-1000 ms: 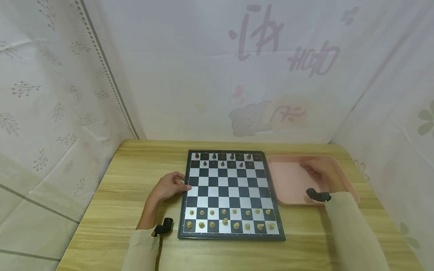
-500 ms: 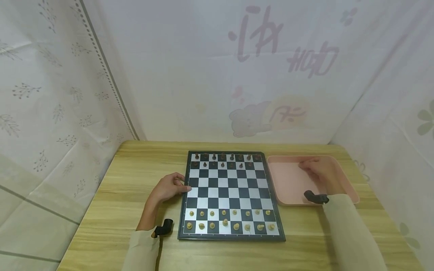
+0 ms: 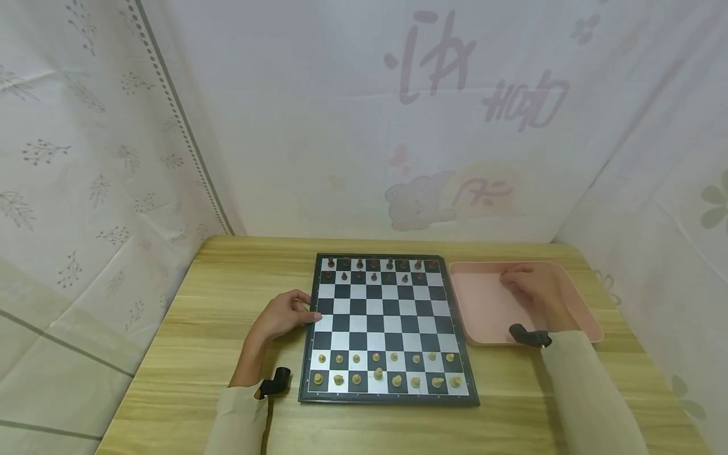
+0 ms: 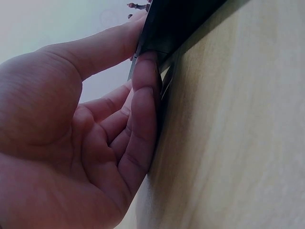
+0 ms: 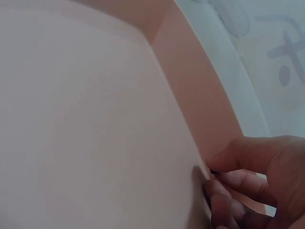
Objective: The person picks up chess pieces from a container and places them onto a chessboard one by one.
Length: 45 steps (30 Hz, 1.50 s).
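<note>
Head view shows a flat, black-framed chessboard (image 3: 387,328) of glossy black and silvery-white squares lying in the middle of a pale wood-grain table (image 3: 227,272). Dark pieces (image 3: 373,270) fill its two far rows, and cream pieces (image 3: 387,369) fill its two near rows. The left hand (image 3: 282,314) rests at the board's left edge; the left wrist view shows its fingers (image 4: 143,109) lying straight along the thin black rim, with the thumb on top. Just right of the board sits a shallow pink tray (image 3: 483,303), smooth, matte and round-cornered. The right hand (image 3: 534,287) is inside the tray with its fingers curled together, pinching something small and dark that is too hidden to identify.
</note>
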Motion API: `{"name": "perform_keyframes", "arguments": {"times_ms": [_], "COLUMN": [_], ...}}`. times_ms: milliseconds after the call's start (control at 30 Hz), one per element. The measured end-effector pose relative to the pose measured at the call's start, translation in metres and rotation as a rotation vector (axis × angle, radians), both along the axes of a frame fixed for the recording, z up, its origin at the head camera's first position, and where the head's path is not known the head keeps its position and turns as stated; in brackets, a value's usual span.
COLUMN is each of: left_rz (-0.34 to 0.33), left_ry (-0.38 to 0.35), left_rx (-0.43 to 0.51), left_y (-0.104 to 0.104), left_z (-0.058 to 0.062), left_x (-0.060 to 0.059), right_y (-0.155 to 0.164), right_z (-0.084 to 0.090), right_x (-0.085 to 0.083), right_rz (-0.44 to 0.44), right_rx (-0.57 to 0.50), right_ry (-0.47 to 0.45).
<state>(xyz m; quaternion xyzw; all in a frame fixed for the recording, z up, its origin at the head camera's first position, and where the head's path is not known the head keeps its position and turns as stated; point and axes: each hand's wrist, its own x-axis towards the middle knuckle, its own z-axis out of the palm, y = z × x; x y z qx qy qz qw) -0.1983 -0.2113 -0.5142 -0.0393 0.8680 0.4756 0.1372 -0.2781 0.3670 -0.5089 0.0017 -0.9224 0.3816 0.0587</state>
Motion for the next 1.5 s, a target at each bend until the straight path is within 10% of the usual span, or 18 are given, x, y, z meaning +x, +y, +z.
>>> {"name": "perform_keyframes", "arguments": {"times_ms": [300, 1500], "left_rz": [0.008, 0.000], "left_ry": [-0.007, 0.011], "left_rx": [0.008, 0.017], "left_y": [0.000, -0.001], "left_z": [0.001, 0.000], "left_x": [0.000, 0.000], "right_y": [-0.023, -0.124], "right_z": [0.009, 0.021], "right_x": [-0.005, -0.016], "right_rz": [-0.007, 0.194], "right_rx": [-0.015, 0.077], "right_ry": [-0.198, -0.092]}}
